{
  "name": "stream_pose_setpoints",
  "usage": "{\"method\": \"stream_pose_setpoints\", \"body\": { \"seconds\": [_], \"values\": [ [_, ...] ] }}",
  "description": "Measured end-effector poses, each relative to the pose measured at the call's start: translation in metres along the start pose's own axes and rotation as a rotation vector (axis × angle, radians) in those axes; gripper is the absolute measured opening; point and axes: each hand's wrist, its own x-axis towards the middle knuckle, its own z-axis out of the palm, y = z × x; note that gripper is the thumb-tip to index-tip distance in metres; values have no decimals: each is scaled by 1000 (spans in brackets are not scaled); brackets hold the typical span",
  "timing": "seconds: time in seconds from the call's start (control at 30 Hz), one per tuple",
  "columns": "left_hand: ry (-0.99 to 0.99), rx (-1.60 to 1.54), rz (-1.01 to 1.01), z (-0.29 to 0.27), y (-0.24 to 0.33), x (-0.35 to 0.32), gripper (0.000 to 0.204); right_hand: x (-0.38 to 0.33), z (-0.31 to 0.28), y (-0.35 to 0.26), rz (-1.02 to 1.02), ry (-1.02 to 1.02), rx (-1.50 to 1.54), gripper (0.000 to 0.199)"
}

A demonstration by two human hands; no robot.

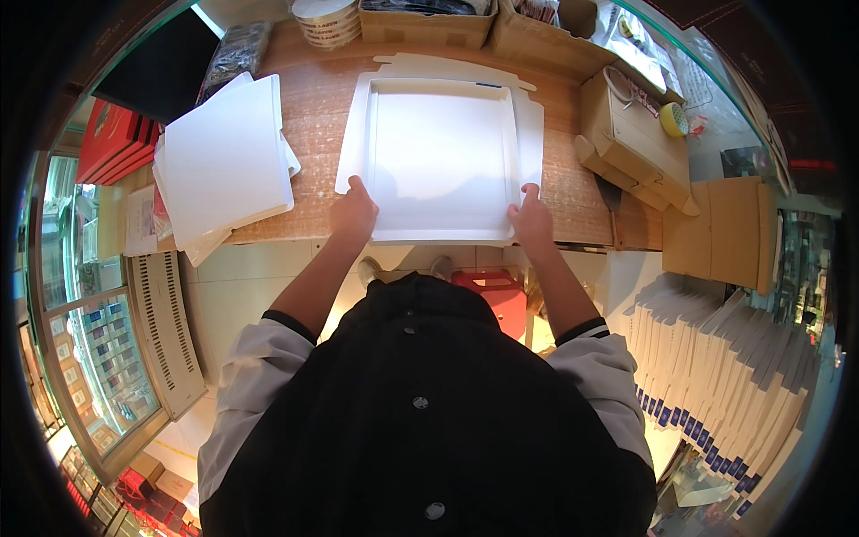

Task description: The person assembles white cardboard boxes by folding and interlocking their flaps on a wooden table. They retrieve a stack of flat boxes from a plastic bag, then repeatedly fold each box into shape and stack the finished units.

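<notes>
**Two hands on white cardboard tray at bench's near edge**

White cardboard tray (443, 152) sits mid-bench (313, 116), its near side at the near edge, flaps spread left, right and toward the far edge. Left hand (354, 209) grasps the tray's left side close to its near corner; right hand (532, 217) grasps the right side, roughly level. Some fingers hidden, can't tell how tight.

Near left corner of bench: loose stack of white sheets (228, 152). Left edge: red boxes (116, 139). Far edge: tape reels (324, 22), open brown carton (428, 25). Right edge: brown box (628, 134), yellow tape roll (674, 119). Red stool (503, 304) on floor below near edge.
</notes>
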Motion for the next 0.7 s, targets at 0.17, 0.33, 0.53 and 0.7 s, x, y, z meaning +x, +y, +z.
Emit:
{"method": "stream_pose_setpoints", "body": {
  "seconds": [0.17, 0.33, 0.53, 0.7],
  "values": [
    [84, 8, 351, -4, -22, -8, 19, -1, 6, 30, -315, -35, 78, 18],
    [-164, -132, 487, -19, -49, -3, 19, 11, -3, 51, -328, -271, 221, 17],
    [-116, 44, 758, -33, -54, -11, 25, -4, -29, 47, -490, -345, 227, 25],
    [-149, 135, 900, -35, -62, -2, 21, 3, -21, 69, -641, -291, 156, 30]
  ]
}}
